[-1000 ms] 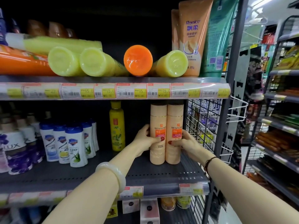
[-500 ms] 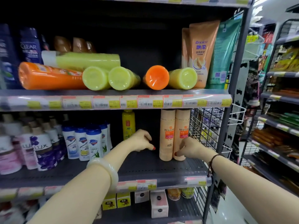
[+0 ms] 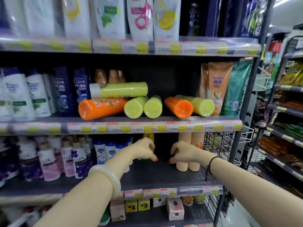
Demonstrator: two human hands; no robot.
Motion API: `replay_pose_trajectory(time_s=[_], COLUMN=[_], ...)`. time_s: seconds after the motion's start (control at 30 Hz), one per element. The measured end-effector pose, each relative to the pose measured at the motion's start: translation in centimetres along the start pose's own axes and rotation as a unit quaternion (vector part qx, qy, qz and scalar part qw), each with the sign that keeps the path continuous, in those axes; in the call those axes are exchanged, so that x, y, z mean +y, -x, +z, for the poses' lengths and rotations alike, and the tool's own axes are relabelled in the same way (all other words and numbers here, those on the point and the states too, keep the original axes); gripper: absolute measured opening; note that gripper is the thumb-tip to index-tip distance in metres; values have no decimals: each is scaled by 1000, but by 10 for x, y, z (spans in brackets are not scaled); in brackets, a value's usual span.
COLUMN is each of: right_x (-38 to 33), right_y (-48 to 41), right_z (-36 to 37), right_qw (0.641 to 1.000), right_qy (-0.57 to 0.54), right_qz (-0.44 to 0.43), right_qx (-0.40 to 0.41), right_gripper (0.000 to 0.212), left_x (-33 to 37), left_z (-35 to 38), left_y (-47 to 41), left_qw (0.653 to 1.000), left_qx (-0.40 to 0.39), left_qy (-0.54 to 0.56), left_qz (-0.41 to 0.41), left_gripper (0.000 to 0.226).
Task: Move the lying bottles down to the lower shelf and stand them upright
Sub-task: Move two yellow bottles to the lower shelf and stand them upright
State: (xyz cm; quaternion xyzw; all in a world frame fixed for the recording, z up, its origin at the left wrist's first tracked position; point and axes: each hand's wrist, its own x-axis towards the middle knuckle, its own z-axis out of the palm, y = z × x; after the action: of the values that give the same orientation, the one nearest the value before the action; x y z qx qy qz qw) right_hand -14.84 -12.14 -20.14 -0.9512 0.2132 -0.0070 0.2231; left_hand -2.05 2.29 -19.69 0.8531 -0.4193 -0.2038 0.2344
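Several bottles lie on the middle shelf: a long orange one at the left, a yellow-green one stacked on top, two yellow-green ones end-on, then an orange bottle and a yellow-green bottle at the right. On the lower shelf two peach bottles stand upright side by side, with a yellow bottle standing behind. My left hand and my right hand hover above the lower shelf, fingers curled downward, holding nothing. The right hand is just in front of the peach bottles.
White-and-blue bottles and pink and purple Lux bottles stand on the lower shelf's left. Clear shampoo and tall tubes flank the lying bottles. A wire basket hangs at the right; small boxes sit below.
Both hands have let go of the two peach bottles and pulled back toward the shelf's front. My view has tilted up, showing the top shelf.
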Motion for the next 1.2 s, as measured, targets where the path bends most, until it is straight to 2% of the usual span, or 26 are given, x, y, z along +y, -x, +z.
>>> replay_pose_trajectory(time_s=[0.23,0.43,0.6,0.67,0.8,0.97,1.1,1.2], right_x=[-54,-92,-119,-129,-144,-157,-156,-153], right_y=[14,32,41,43,41,33,21,7], right_z=[-19,-45,-77,-94,-123,-144,-151,-152], right_qw=[1000,1000,999,998,997,996,995,994], right_qy=[-4,9,39,36,20,-6,-18,-23], right_qz=[-6,-13,-20,-26,-36,-43,-33,-22], right_qx=[-13,-12,17,35,67,80,88,100], right_gripper=[42,40,25,31,30,34,31,35], left_x=[6,25,44,49,57,61,64,67], left_z=[-48,-82,-122,-141,-172,-197,-204,-203], left_y=[34,59,78,83,85,78,65,54], left_qw=[999,996,995,996,999,998,996,996], left_qx=[-35,-75,-86,-69,-25,58,86,89], left_qy=[-19,-36,-32,-41,-2,7,11,-7], left_qz=[-10,16,30,34,25,27,11,0], left_gripper=[57,55,50,45,41,41,42,51])
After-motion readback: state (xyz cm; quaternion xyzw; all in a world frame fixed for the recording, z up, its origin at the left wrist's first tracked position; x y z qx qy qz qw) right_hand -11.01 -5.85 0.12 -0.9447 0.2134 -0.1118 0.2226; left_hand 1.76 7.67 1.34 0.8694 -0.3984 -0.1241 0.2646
